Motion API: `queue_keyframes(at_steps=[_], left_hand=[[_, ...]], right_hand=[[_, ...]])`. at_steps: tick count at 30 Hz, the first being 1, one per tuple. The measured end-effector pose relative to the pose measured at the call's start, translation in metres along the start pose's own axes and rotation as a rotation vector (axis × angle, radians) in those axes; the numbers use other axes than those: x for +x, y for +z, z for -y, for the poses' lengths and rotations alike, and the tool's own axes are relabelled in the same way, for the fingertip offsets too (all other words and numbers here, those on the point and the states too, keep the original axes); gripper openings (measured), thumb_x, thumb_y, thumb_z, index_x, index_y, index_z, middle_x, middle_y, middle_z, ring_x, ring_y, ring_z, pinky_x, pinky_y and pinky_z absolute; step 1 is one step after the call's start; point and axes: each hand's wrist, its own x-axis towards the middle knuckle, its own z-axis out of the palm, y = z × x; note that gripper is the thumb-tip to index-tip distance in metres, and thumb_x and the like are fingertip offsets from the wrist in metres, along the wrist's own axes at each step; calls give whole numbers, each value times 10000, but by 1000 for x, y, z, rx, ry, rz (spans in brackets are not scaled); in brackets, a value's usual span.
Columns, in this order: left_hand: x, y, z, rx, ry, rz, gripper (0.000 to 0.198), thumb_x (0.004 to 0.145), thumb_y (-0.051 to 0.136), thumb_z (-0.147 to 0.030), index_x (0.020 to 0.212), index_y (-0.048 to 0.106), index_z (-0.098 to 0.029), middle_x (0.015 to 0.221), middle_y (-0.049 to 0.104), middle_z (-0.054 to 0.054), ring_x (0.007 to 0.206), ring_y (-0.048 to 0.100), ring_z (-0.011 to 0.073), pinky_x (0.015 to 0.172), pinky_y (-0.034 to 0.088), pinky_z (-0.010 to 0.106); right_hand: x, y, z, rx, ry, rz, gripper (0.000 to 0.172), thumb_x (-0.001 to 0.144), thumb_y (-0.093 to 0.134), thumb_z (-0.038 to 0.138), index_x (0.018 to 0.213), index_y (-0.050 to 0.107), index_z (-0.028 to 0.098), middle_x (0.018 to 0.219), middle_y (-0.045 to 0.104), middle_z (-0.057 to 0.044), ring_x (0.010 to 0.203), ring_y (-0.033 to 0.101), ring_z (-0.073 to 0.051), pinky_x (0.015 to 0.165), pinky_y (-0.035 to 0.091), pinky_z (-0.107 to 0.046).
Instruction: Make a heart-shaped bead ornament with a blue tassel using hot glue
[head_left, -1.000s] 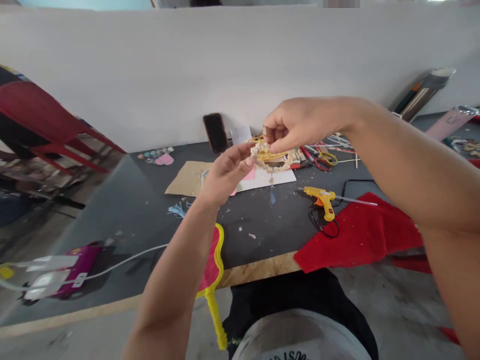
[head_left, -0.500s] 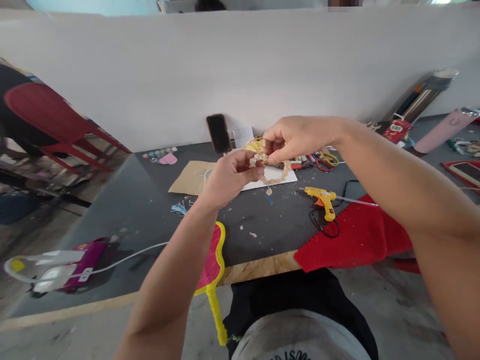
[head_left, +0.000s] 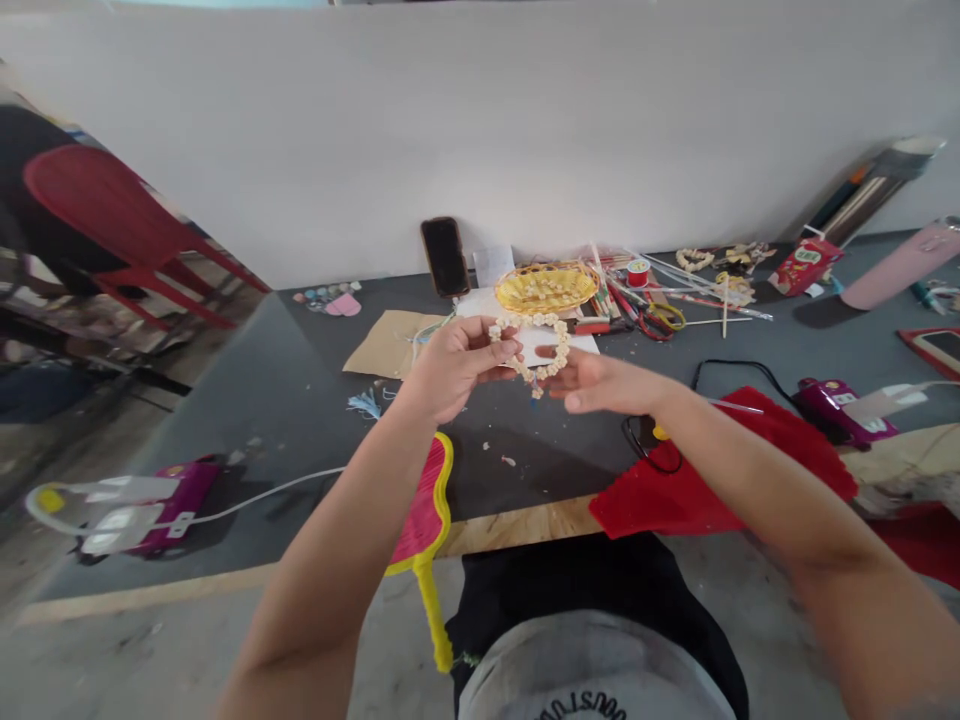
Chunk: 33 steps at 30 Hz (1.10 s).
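Pinched between the thumb and fingers of my left hand (head_left: 469,365) is a ring of small cream flower-like pieces (head_left: 561,345), held up over the table. A small blue and cream pendant (head_left: 535,390) hangs from the ring's lower side. My right hand (head_left: 600,382) is at the ring's lower right, its fingers stretched and thumb apart; some fingertips reach close to or behind the ring, and contact cannot be made out. Behind the ring stands a yellow woven basket (head_left: 551,288) with small pale pieces in it. White paper (head_left: 581,343) lies beneath.
A phone (head_left: 445,257) leans on the white partition. Scissors (head_left: 660,320), a red thread spool (head_left: 637,272) and sticks lie right of the basket. My right forearm mostly hides a yellow glue gun (head_left: 661,432). Red cloth (head_left: 675,495) and a yellow-edged pink fan (head_left: 424,510) overlap the front edge.
My right hand has moved from above the ring down to its lower right, and its fingers have opened. The ring now faces me more fully, still in my left hand.
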Motion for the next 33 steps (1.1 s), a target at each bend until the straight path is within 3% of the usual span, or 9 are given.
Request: queue_keyframes(at_steps=[3,9,12,14,17,19,21,27,33], left_hand=[[0,-2,7,-37,-40,-22,315,646,854,-276,870,667,-158,810,665,1,748,653,123,687,590,269],[5,-6,40,-79,-197,-81,228,701,800,-169,862,642,-135,833,677,20,740,655,110,670,589,246],[10,-6,62,-85,-265,-99,217,709,792,-149,846,624,-130,819,672,24,706,649,100,664,589,238],[14,-5,76,-82,-297,-106,221,703,796,-142,827,614,-130,804,662,21,700,647,101,662,591,240],[19,-4,92,-63,-335,-119,229,687,805,-134,796,603,-133,767,633,7,684,639,101,663,598,255],[22,-4,99,-40,-351,-122,243,675,816,-137,786,601,-135,755,617,-3,663,631,94,662,604,264],[24,-5,104,-7,-360,-119,270,658,837,-159,795,606,-138,747,606,-14,640,624,84,650,608,260],[29,-16,109,178,-375,-76,296,613,878,-271,748,645,-147,618,615,-8,570,633,118,511,573,219],[30,-27,100,372,-388,-44,201,676,814,-294,700,684,-144,577,644,41,511,647,165,450,537,243]], right_hand=[[-8,25,-28,109,92,-46,797,698,839,338,1339,382,216,1242,610,-105,1182,574,-171,1005,455,-335],[-30,60,-54,184,197,-323,658,792,720,236,1337,353,205,984,648,-40,814,653,-128,819,534,-321],[-40,70,-66,30,220,-426,656,811,649,193,1377,318,216,1032,641,-54,717,645,-119,700,562,-310],[-45,74,-72,-201,226,-458,527,855,575,182,1347,388,211,1042,662,-70,703,656,-130,662,566,-307],[-49,80,-76,-638,184,-405,262,901,524,168,1154,589,195,1061,711,-95,872,699,-189,803,564,-355],[-50,82,-76,-840,144,-343,212,901,538,151,1083,643,176,1107,720,-114,1022,687,-232,905,534,-381],[-50,84,-76,-951,142,-288,228,906,537,145,1102,652,152,1127,719,-131,1049,685,-249,915,532,-382],[-49,85,-76,-1047,166,-205,241,927,531,171,1124,668,153,1086,731,-122,966,710,-225,864,549,-342],[-50,84,-74,-1016,179,-162,251,939,511,179,1130,671,145,1089,727,-114,975,705,-228,875,548,-350]])
